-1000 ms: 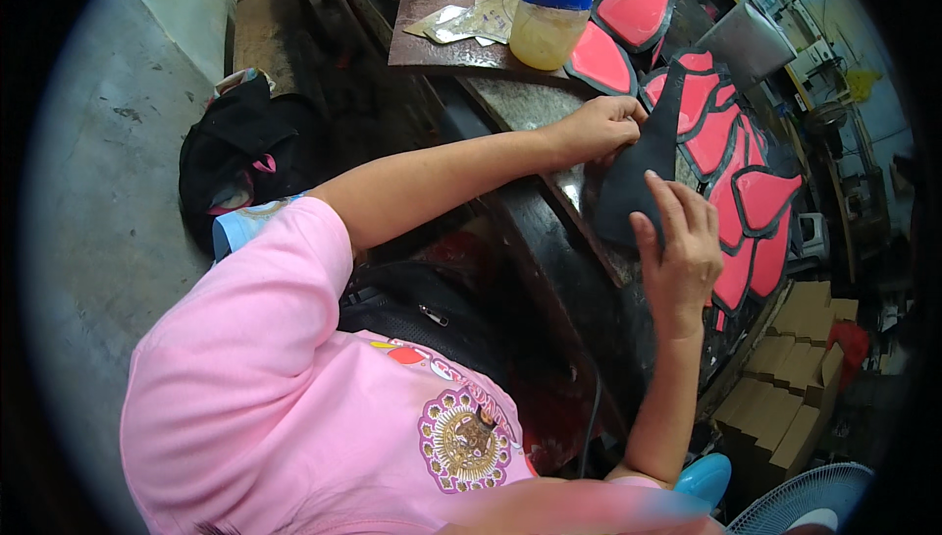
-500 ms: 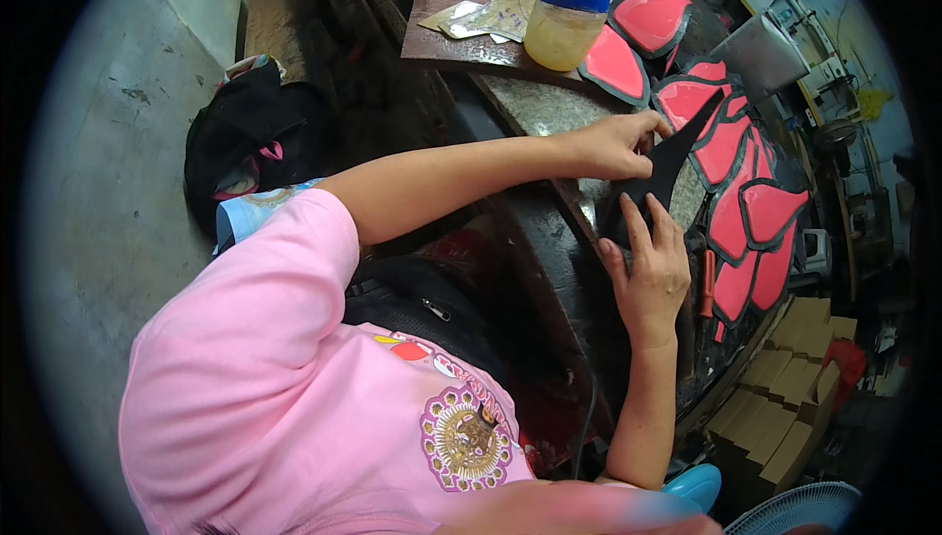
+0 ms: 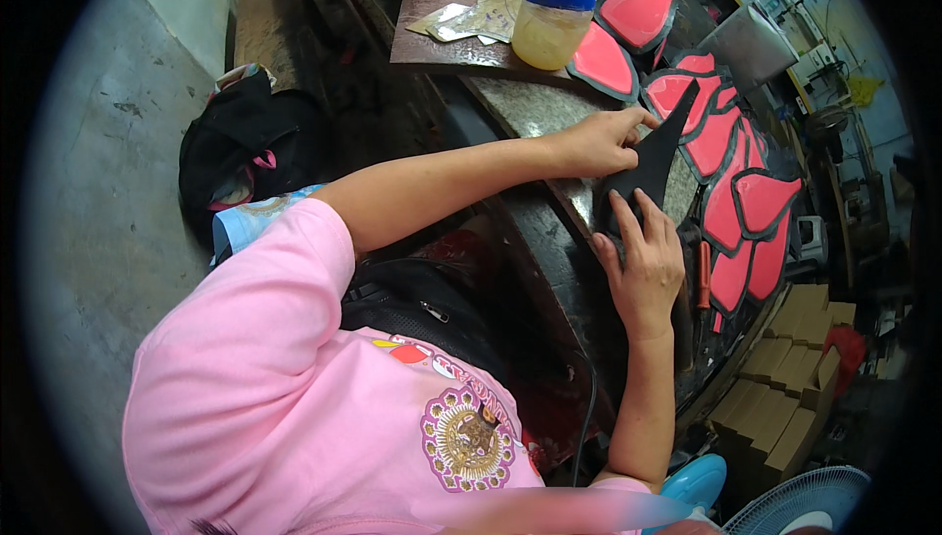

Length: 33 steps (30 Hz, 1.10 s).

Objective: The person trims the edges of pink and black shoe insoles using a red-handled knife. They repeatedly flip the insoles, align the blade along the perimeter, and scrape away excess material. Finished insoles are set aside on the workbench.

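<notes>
A flat black piece (image 3: 667, 147), curved and tapering to a long point, lies over the grey stone-like slab (image 3: 510, 103) on the bench. I cannot make out its material. My left hand (image 3: 597, 144) reaches across from the left and pinches the piece's left edge between thumb and bent fingers. Nearer to me, my right hand (image 3: 645, 278) rests on its wide lower end, with fingers stretched out and apart and the thumb off to the left side. Part of the lower end is hidden under these fingers.
Several pink-red panels with black borders (image 3: 726, 191) overlap right of the slab. A red-handled tool (image 3: 704, 275) lies beside my right hand. Beyond stands a blue-rimmed jar of yellowish stuff (image 3: 551, 29) on a brown board (image 3: 417, 44). Cardboard boxes (image 3: 785, 358) and a fan (image 3: 805, 506) sit lower right.
The whole scene has shifted slightly left in view. My left index finger now stretches farther along the black piece's edge; my right hand stays on the lower end.
</notes>
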Each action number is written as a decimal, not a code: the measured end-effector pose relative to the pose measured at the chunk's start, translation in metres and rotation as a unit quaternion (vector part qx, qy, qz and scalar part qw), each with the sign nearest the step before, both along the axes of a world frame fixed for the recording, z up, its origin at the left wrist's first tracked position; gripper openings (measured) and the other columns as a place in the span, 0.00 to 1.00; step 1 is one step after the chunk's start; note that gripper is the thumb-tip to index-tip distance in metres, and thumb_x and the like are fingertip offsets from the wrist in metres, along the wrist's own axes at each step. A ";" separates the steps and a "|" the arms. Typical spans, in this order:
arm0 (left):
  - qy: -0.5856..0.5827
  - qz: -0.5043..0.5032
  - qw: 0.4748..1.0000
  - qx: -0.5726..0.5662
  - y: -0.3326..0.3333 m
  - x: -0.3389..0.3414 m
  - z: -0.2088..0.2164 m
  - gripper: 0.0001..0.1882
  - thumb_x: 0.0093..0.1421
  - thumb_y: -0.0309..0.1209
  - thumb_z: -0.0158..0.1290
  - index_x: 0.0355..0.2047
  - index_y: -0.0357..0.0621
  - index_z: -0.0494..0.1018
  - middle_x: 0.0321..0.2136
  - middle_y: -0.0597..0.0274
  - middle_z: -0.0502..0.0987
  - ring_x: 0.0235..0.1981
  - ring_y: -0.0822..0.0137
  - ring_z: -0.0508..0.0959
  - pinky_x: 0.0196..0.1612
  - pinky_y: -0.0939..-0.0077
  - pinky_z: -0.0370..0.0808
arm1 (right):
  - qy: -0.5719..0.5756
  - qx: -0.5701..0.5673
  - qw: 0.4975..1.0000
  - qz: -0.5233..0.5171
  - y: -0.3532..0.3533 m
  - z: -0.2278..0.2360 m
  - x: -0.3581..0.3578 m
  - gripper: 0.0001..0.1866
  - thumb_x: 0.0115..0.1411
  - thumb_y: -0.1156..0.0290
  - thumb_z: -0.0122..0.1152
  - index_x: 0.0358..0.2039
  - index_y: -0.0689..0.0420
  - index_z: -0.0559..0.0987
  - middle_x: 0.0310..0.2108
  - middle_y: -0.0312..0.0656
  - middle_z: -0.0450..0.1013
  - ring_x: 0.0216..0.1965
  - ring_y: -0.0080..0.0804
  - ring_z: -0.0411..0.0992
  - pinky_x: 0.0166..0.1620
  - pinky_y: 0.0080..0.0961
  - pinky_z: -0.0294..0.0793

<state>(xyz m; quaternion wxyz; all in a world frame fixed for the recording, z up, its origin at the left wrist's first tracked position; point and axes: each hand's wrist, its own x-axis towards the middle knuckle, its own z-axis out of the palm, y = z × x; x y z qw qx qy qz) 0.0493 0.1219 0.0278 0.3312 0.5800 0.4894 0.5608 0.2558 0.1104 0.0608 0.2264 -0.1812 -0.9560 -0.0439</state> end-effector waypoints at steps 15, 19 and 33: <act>0.070 0.047 0.994 0.067 0.006 -0.002 -0.007 0.30 0.51 0.22 0.51 0.58 0.40 0.66 0.25 0.65 0.71 0.29 0.73 0.71 0.37 0.75 0.71 | 0.023 -0.057 0.998 0.021 0.004 0.008 0.002 0.28 0.54 0.58 0.68 0.55 0.49 0.76 0.55 0.49 0.70 0.51 0.49 0.71 0.52 0.41 0.72; 0.124 0.071 0.987 0.073 0.005 0.000 -0.007 0.31 0.52 0.22 0.52 0.59 0.45 0.66 0.32 0.56 0.78 0.30 0.69 0.77 0.36 0.73 0.75 | 0.099 -0.122 0.987 0.023 0.015 0.011 0.009 0.28 0.66 0.46 0.52 0.60 0.49 0.74 0.59 0.49 0.67 0.57 0.52 0.67 0.57 0.42 0.67; 0.271 0.163 0.934 0.164 0.002 0.001 -0.006 0.28 0.52 0.28 0.56 0.55 0.42 0.70 0.50 0.45 0.74 0.54 0.49 0.73 0.58 0.60 0.70 | 0.095 -0.052 0.993 -0.040 0.028 -0.011 0.008 0.24 0.66 0.47 0.50 0.55 0.47 0.78 0.54 0.45 0.72 0.53 0.47 0.70 0.54 0.40 0.70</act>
